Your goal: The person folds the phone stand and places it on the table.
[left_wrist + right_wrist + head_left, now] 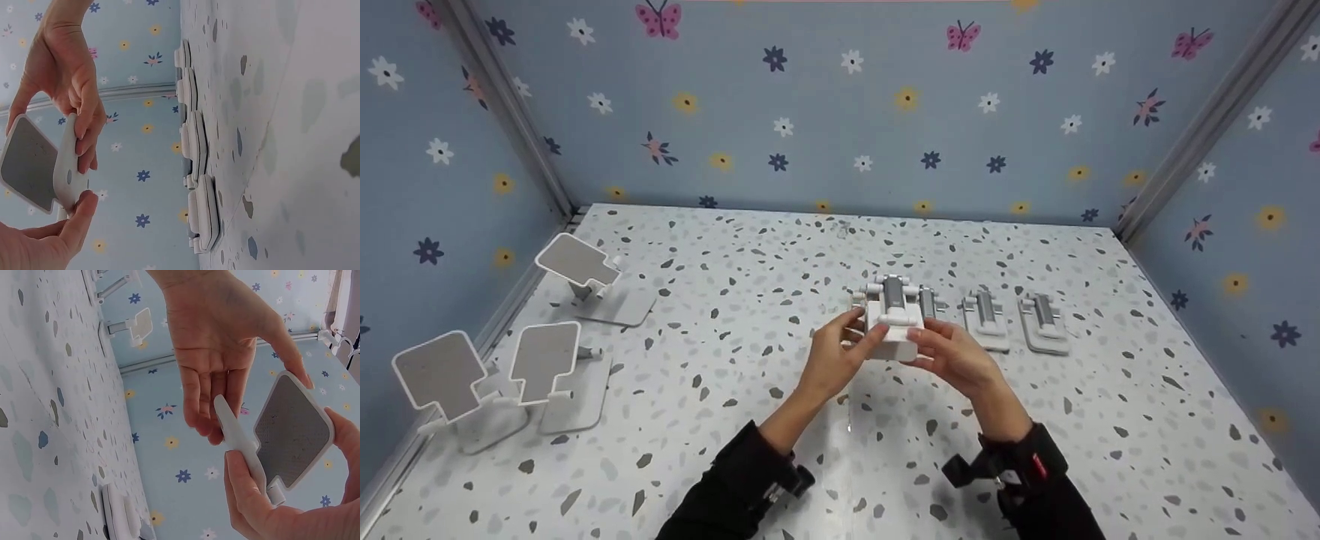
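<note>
A white and grey folding phone stand (894, 330) is held up in front of me between both hands, its grey-padded plate tilted away from the base at an angle. My left hand (832, 356) grips its left side, thumb on top. The right hand (960, 358) holds the opposite side with thumb and fingers. In the left wrist view the right hand (64, 73) has its fingers along the base and its thumb near the plate's corner. The right wrist view shows the left hand (214, 332) with fingers by the base's edge.
Several folded stands, such as this one (1044, 322), lie in a row behind and right of my hands. Three unfolded stands, one of them at front left (544, 364), stand on the left of the speckled table (735, 450). Flower-patterned walls (825, 97) enclose the table.
</note>
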Motion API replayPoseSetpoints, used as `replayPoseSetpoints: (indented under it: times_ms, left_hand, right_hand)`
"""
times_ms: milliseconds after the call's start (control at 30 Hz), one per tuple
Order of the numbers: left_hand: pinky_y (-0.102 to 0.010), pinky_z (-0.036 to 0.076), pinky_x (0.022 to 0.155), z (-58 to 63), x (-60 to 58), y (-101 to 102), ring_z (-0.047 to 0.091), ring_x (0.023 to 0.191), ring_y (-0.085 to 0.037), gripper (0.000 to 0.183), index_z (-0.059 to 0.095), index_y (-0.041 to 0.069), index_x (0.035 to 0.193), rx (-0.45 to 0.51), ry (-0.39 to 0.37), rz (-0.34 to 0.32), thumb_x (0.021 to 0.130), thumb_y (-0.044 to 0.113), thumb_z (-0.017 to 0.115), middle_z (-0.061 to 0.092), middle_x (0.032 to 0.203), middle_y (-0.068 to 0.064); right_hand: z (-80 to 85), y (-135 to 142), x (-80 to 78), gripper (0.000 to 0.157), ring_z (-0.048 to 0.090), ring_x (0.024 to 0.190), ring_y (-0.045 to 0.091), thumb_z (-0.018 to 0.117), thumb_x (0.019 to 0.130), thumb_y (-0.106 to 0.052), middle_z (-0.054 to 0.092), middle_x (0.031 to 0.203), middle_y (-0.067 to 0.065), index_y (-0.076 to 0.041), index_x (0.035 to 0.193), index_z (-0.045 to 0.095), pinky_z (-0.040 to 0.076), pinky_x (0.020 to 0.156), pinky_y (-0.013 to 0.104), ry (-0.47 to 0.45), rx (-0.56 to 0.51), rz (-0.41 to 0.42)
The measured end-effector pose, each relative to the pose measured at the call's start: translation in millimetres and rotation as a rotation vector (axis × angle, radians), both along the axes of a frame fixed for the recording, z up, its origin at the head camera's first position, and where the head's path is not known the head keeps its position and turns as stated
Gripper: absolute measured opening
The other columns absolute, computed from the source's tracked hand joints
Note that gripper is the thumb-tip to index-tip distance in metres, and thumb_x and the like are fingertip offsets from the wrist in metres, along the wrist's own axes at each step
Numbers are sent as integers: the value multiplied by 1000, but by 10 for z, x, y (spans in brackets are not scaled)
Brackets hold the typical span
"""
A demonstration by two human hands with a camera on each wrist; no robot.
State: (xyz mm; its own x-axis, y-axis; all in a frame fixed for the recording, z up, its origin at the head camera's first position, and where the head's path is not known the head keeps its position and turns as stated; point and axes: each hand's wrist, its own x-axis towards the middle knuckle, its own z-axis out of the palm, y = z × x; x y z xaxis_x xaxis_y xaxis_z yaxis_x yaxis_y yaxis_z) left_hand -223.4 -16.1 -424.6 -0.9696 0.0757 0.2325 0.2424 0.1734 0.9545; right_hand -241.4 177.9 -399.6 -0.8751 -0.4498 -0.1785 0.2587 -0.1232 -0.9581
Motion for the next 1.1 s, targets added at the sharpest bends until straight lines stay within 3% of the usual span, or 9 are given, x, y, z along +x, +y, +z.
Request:
replayPoseSetpoints:
  times_ms: [333,700,867,1000,1100]
  left_hand:
    - [-19,51,69,25,54,-44,63,84,-14,55,53,-13,131,130,-97,-18,88,18,68,65,109,-25]
    - [-15,50,62,-34,126,-72,61,75,-9,52,59,-13,125,147,-108,73,78,1,76,67,101,-24]
    - [-17,51,64,-53,169,-116,63,78,-13,52,59,-12,125,104,-101,74,78,4,77,68,104,-25]
    - [-23,55,69,-53,219,-203,66,86,-23,50,58,-13,126,-10,-94,43,84,10,75,68,107,-25]
    - [-32,59,76,-24,281,-328,67,93,-32,49,57,-14,125,-109,-72,54,87,13,73,67,108,-25]
  right_hand:
    - [-54,-43,12,66,64,95,10,58,93,-2,61,110,3,19,144,21,56,82,22,55,39,3]
    - [-168,-126,27,56,67,91,11,57,87,12,68,100,1,20,137,32,58,80,23,87,41,23]
    - [-209,-156,36,55,68,89,11,56,88,14,70,97,0,21,137,33,57,77,22,87,35,38]
    - [-254,-187,59,55,68,88,11,55,89,12,69,98,0,22,137,31,57,79,22,59,37,55]
    - [-296,-211,76,55,68,87,10,56,89,10,68,97,1,22,136,31,58,80,23,28,56,55]
